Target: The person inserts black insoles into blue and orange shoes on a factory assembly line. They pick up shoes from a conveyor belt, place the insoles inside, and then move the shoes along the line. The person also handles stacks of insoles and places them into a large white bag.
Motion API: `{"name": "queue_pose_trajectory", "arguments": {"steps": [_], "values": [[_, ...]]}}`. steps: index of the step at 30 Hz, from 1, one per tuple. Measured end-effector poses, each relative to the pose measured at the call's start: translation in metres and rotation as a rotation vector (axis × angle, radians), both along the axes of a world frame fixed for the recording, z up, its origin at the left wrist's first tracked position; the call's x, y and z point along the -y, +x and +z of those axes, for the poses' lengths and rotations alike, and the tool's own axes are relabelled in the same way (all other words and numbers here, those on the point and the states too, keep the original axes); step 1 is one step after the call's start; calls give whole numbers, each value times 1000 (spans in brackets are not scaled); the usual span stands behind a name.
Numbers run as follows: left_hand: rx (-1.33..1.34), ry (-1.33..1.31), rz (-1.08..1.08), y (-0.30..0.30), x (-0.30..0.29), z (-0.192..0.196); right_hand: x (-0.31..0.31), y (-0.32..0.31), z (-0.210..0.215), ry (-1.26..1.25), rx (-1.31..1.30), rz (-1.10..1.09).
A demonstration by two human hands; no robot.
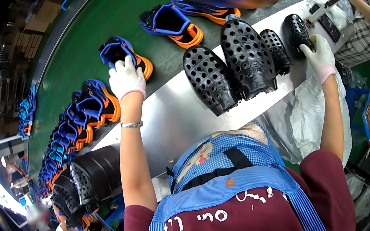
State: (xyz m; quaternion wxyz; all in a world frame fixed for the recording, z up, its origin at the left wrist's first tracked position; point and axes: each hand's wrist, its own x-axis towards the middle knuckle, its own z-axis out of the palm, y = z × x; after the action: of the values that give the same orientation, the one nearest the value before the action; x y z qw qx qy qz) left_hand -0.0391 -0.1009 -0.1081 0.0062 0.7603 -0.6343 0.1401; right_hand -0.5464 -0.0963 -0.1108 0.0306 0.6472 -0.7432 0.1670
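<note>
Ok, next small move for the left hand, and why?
Probably draw the nearest shoe toward the bench: the left hand is already at its opening, and the right hand is at a black form on that bench.

A shoe factory: blue-and-orange shoes [92, 106] line a green conveyor belt [85, 37], a metal bench [166, 110] runs alongside, cartons [44, 13] stack far left, a co-worker [365, 39] works far right

White lettering [219, 216] (partly covered by the blue apron [203, 190]) stands on the maroon shirt [273, 229].
</note>
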Motion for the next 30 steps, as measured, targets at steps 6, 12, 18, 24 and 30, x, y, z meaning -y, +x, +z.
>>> {"name": "queue_pose_trajectory", "arguments": {"steps": [6,12,18,24,30], "values": [[-604,-149,-622,-47,41,3,-16,17,40,-213,160,69],[-735,219,-483,-55,66,-27,-16,71,88,-274,257,260],[-527,252,-257,-25,29,-17,-16,124,122,-265,304,491],[-1391,-27,-457,-6,-17,28,-23,197,159,-278,233,826],[-2554,203,-718,-24,-64,50,-33,278,155,-24,256,1095]]}}
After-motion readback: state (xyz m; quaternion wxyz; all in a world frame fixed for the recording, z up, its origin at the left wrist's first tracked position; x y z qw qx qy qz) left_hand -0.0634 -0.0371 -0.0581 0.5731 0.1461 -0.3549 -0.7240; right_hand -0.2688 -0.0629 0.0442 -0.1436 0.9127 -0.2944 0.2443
